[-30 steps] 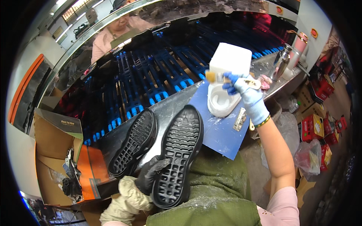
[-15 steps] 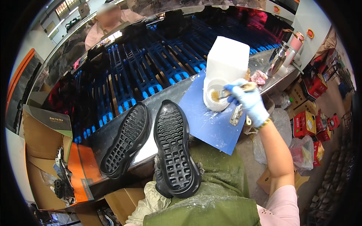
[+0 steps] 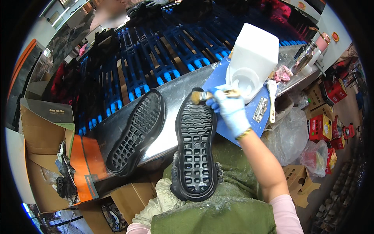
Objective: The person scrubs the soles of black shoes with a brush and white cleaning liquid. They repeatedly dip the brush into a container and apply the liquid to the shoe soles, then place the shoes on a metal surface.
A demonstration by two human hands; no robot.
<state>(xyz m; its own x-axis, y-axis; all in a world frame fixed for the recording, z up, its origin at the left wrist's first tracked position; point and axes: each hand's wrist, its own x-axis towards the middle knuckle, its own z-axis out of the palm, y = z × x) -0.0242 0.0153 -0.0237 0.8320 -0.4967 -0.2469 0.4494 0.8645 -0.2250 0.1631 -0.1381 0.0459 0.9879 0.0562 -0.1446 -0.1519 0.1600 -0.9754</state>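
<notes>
My right hand (image 3: 230, 111), in a light blue glove, is closed round the handle of a flat paintbrush (image 3: 206, 96). The bristles meet the toe end of a black shoe sole (image 3: 197, 144), its hollow gridded side up. Beneath that sole's heel, my left hand (image 3: 177, 188) appears as a dark, worn glove supporting it; most of the fingers are hidden. A second black sole (image 3: 136, 134) lies to the left on the metal ledge (image 3: 171, 117). Right of the brush stands a white cut-open jug (image 3: 253, 50) with a round white cup (image 3: 245, 82) in its opening.
A blue sheet (image 3: 224, 126) lies under the jug, with a white-handled tool (image 3: 272, 101) and a metal piece (image 3: 261, 109) nearby. Beyond the ledge runs a conveyor of blue-tipped bars (image 3: 163, 58). An open carton (image 3: 43, 156) stands left; bottles (image 3: 306, 58) stand far right.
My right hand has brought the brush left from the white cup onto the sole's toe. The view has shifted, and the held sole stands more upright in it.
</notes>
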